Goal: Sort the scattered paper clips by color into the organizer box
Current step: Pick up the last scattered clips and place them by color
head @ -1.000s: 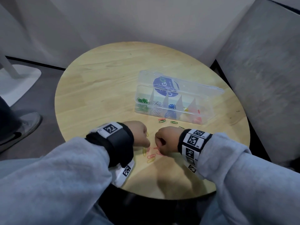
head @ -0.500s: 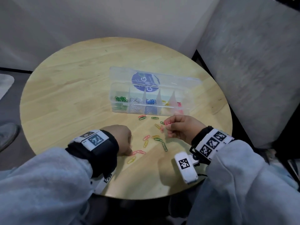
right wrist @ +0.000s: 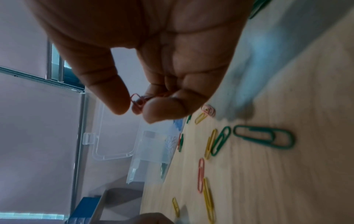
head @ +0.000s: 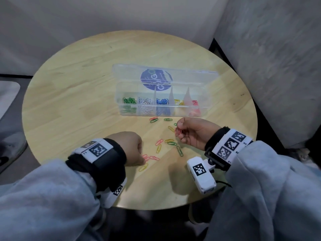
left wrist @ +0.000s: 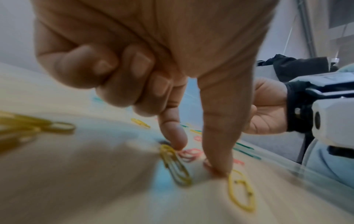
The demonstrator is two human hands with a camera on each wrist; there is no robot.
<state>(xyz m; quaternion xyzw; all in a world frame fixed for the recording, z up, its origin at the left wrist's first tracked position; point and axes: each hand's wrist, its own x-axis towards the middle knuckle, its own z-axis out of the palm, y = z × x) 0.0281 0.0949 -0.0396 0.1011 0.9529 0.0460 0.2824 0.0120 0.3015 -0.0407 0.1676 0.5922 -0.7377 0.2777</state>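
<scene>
Here we lift red clips (head: 179, 131) pinched in our right hand (head: 194, 133), just before the organizer box (head: 161, 108) mid-table, ready for its red end compartment. Our left hand (head: 129, 147) presses forefinger and thumb on the table (head: 69, 94) near its front edge, pinning loose clips (head: 163, 145) for gathering.

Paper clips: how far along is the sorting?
Well underway. The organizer box already holds green, white, blue, yellow and red groups. The right hand pinches red clips; the left hand fingers clips on the table. Over a dozen loose clips remain.
</scene>
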